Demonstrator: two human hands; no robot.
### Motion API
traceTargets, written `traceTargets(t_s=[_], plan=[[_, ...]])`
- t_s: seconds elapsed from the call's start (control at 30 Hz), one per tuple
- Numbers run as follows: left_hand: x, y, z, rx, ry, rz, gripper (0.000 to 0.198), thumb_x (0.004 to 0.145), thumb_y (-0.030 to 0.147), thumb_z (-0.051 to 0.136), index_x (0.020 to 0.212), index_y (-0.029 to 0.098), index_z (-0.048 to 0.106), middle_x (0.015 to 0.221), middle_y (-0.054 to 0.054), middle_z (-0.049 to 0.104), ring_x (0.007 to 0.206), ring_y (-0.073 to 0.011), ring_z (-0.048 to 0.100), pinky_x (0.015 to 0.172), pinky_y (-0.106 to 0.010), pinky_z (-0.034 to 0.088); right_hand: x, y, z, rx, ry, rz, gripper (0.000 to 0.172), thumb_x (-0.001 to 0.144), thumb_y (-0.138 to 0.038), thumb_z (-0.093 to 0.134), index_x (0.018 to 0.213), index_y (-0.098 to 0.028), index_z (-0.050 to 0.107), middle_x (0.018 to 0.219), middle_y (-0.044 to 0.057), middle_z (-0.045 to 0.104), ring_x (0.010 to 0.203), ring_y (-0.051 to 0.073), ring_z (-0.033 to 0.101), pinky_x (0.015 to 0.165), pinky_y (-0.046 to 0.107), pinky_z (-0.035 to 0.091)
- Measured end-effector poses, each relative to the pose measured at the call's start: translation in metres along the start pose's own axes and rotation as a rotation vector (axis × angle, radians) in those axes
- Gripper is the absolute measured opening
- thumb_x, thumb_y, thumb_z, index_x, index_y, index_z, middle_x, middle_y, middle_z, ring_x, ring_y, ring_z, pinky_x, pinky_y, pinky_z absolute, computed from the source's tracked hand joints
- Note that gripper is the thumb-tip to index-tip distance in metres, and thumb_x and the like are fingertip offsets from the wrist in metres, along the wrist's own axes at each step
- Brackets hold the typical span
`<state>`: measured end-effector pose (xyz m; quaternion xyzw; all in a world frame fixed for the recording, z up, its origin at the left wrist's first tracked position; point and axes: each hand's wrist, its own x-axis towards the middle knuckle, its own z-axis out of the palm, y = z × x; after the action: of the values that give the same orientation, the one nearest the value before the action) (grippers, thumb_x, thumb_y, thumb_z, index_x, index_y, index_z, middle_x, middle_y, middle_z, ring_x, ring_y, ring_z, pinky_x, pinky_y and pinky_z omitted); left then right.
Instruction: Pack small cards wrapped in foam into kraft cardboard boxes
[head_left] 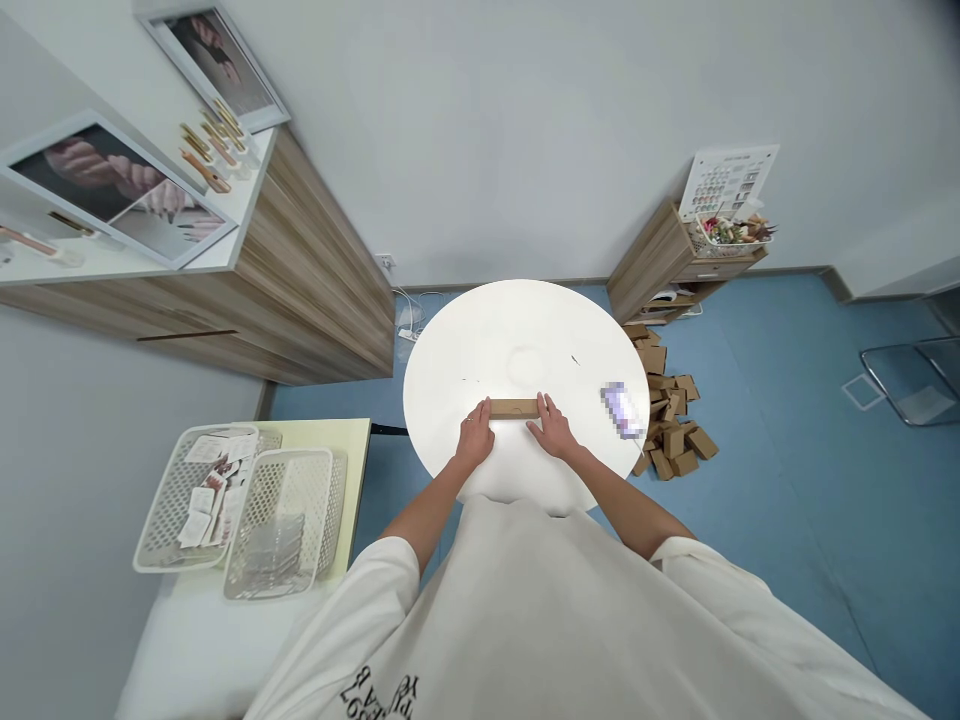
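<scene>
A small brown cardboard box (514, 409) lies on the round white table (517, 320), its long side running left to right. At its left end, my left hand (475, 435) grips it with the fingers along the end and edge. My right hand (553, 428) holds the opposite end, fingertips on the short side and the thumb nearer to me. The box appears closed. Its underside is hidden.
A pixelated phone-like object (621, 410) lies on the table's right side. Beyond, brown cardboard boxes (675, 420) are heaped on the blue floor. At left, two white plastic baskets (289, 460) hold packets and clear pieces. A wood-grain cabinet (315, 270) stands behind.
</scene>
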<state>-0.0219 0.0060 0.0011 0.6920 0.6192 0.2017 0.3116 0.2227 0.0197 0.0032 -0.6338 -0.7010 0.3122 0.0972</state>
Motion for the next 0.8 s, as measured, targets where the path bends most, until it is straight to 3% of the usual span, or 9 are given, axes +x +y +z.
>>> traceTargets(t_s=[0.17,0.3,0.53,0.67,0.8], plan=[[0.026,0.008,-0.001,-0.328,0.084,-0.294,0.058,0.092,0.021,0.045,0.15,0.021,0.039,0.145,-0.015,0.048,0.121,-0.0242,0.058,0.103,-0.04,0.047,0.013,-0.011,-0.017,0.344,0.123,0.244,0.064,0.098,-0.054,0.034,0.153,-0.02,0.038,0.146,0.015,0.048,0.119,0.027,0.057,0.104,0.042,0.044],[0.031,0.01,-0.002,-0.401,0.021,-0.292,0.044,0.09,0.021,0.052,0.134,0.021,0.057,0.135,-0.013,0.057,0.117,-0.0239,0.059,0.105,-0.04,0.046,0.012,-0.02,-0.022,0.413,0.104,0.299,0.051,0.095,-0.051,0.04,0.131,-0.021,0.061,0.129,0.012,0.061,0.109,0.025,0.061,0.099,0.039,0.046],[-0.024,-0.006,0.016,-0.476,0.064,-0.25,0.031,0.086,0.017,0.056,0.117,0.02,0.059,0.128,-0.012,0.059,0.117,-0.0234,0.06,0.099,-0.039,0.049,-0.033,-0.014,0.007,0.448,0.126,0.287,0.037,0.093,-0.051,0.043,0.106,-0.025,0.065,0.116,0.007,0.067,0.103,0.023,0.063,0.09,0.037,0.05],[-0.048,-0.019,0.024,-0.557,-0.051,-0.339,0.037,0.086,0.022,0.061,0.122,0.021,0.054,0.131,-0.012,0.059,0.117,-0.0244,0.061,0.095,-0.038,0.051,-0.057,-0.007,0.027,0.519,0.08,0.33,0.036,0.091,-0.045,0.047,0.118,-0.025,0.063,0.123,0.006,0.066,0.108,0.022,0.064,0.094,0.037,0.05],[-0.052,-0.025,0.021,-0.532,-0.096,-0.402,0.046,0.085,0.028,0.066,0.128,0.022,0.049,0.141,-0.013,0.054,0.123,-0.0272,0.058,0.098,-0.04,0.049,-0.064,-0.013,0.036,0.492,0.107,0.425,0.046,0.088,-0.041,0.051,0.129,-0.021,0.059,0.136,0.011,0.06,0.114,0.024,0.062,0.099,0.037,0.048]])
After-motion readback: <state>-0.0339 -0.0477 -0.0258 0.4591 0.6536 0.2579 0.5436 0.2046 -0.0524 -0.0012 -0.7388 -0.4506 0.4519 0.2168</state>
